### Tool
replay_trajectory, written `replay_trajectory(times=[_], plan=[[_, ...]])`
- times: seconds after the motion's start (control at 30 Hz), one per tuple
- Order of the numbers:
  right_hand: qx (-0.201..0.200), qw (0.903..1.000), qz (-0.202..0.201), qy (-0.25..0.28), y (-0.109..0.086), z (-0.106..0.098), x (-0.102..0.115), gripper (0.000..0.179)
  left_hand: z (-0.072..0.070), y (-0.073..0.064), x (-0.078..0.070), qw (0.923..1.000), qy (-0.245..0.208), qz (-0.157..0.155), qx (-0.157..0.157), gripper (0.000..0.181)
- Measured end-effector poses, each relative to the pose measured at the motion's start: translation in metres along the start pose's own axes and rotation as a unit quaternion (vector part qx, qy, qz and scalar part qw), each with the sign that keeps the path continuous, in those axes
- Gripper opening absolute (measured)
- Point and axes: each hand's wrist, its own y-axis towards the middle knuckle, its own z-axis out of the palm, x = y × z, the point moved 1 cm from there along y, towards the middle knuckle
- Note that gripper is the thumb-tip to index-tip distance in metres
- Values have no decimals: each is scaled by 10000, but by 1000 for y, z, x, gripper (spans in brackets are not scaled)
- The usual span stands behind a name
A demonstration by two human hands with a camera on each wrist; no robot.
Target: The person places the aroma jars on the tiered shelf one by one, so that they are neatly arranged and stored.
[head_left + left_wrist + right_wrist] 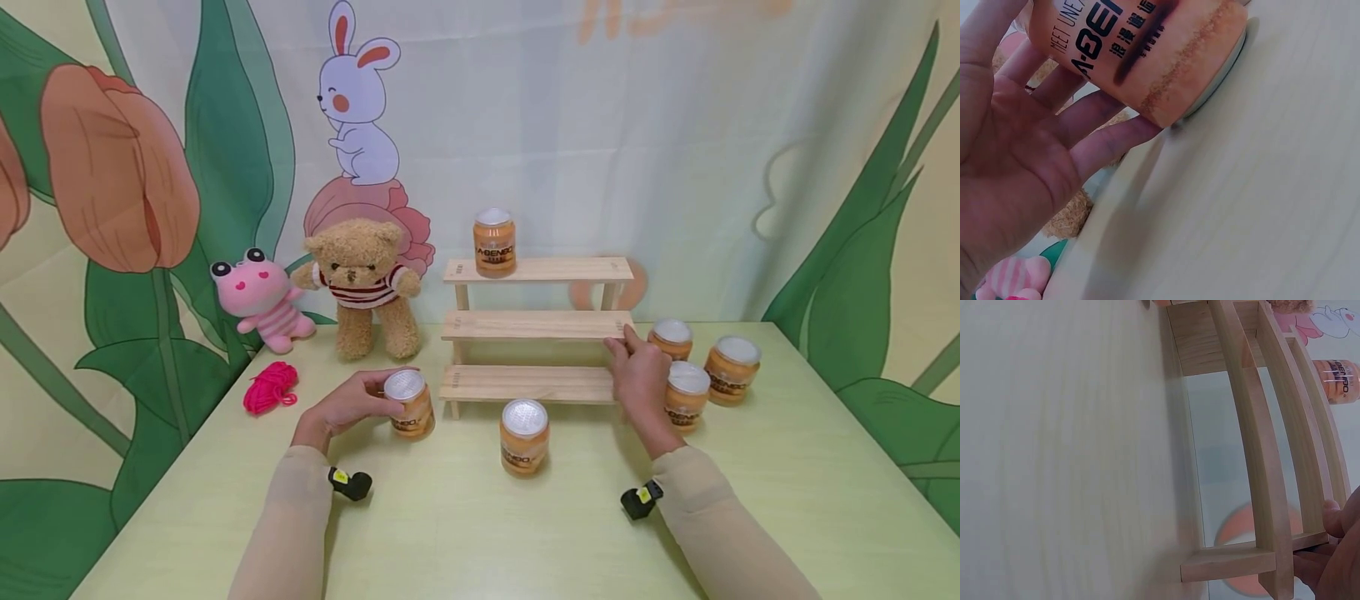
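Silver-topped jars [525,442], stepped wooden shelf [536,325]
Left hand [352,406]: fingers grasp one jar [416,415]; right hand [642,375]: fingers grip the shelf's end.

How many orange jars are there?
6: one jar on top of the wooden rack, one jar in the left hand, one jar in front of the rack, and three jars beside the right hand. More could be hidden.

Stepped shelf [538,324]: pale wood. Left of the shelf: tan bear [352,250], maroon-and-white striped sweater [358,293]; pink striped frog plush [262,300]; hot-pink yarn [270,389]. Right of the shelf: black-lettered orange jars [731,372], silver lids [737,349].
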Motion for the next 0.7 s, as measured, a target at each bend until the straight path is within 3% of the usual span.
replay_trajectory(times=[0.2,0.4,0.57,0.7], plan=[[5,10000,-58,21,0,0,-1,45,0,2,-1,9991,96,-62,-409,61],[6,10000,21,-43,2,0,-3,45,-3,3,-11,9961,308,-69,-819,57],[17,10000,56,-38,2,0,-3,46,-2,5,-29,9926,460,-140,-1115,58],[71,10000,27,45,1,0,-2,47,8,7,-49,9901,384,2,-1347,59]])
